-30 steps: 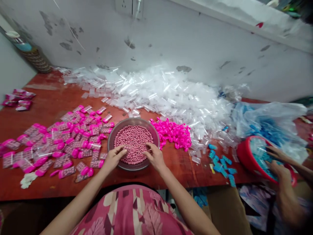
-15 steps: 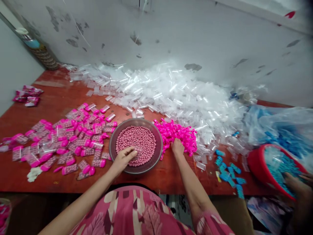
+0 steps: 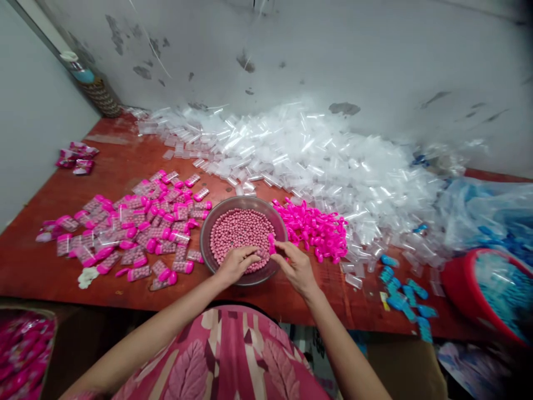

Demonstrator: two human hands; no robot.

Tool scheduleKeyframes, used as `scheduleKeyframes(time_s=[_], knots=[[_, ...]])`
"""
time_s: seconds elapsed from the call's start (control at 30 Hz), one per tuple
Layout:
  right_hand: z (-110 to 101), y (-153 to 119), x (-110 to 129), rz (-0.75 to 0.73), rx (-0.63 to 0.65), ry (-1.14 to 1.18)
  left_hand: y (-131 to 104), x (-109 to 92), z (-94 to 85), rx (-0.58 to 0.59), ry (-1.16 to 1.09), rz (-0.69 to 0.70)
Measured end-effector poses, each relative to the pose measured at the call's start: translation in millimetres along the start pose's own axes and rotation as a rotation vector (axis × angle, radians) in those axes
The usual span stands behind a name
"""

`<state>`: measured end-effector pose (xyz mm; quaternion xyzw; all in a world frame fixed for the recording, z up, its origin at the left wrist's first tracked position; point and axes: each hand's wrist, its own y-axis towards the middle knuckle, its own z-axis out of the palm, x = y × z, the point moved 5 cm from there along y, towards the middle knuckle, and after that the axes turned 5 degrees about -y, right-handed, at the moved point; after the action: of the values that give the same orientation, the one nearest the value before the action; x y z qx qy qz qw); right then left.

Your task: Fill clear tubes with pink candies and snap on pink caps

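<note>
Over the front right of the bowl, my left hand (image 3: 238,263) pinches a small clear plastic container (image 3: 261,253) that looks to hold pink balls. Close beside it, my right hand (image 3: 298,269) grips a bright pink plastic cap (image 3: 271,243) between thumb and fingers. Beneath both hands sits the grey metal bowl (image 3: 207,253), with small round pink balls (image 3: 239,228) in it. A heap of loose pink caps (image 3: 310,225) lies against the bowl's right side. Left of the bowl are many filled containers with pink caps (image 3: 137,222).
Empty clear containers (image 3: 291,144) are piled along the wall. To the right, several blue-filled containers (image 3: 400,291) lie near a red tub (image 3: 460,278) of blue pieces. Pink packets (image 3: 77,157) rest at the far left of the red table (image 3: 137,150). A box of pink items (image 3: 25,350) is lower left.
My right hand has come left from the cap heap with a pink cap in its fingers. My left hand has moved right within the bowl's outline, and the two hands are now close together.
</note>
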<state>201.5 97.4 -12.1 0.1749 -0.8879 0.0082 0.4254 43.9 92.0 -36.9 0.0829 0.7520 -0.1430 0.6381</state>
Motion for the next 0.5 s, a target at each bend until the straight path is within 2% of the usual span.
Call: scheduleKeyframes(time_s=[0.1,0.23,0.4,0.5], knots=[[12,0,20,-0.074,0.05,-0.023,-6,-4,-0.1,0.035,0.051,0.057],[22,-6,24,-0.128,0.088,-0.101,-16,-5,-5.3,0.021,0.09,0.126],[35,-9,32,-0.211,0.136,-0.23,-23,1,-11.2,-0.014,0.193,0.12],[36,-22,33,-0.304,0.142,-0.236,-30,-7,-7.1,0.014,0.316,0.163]])
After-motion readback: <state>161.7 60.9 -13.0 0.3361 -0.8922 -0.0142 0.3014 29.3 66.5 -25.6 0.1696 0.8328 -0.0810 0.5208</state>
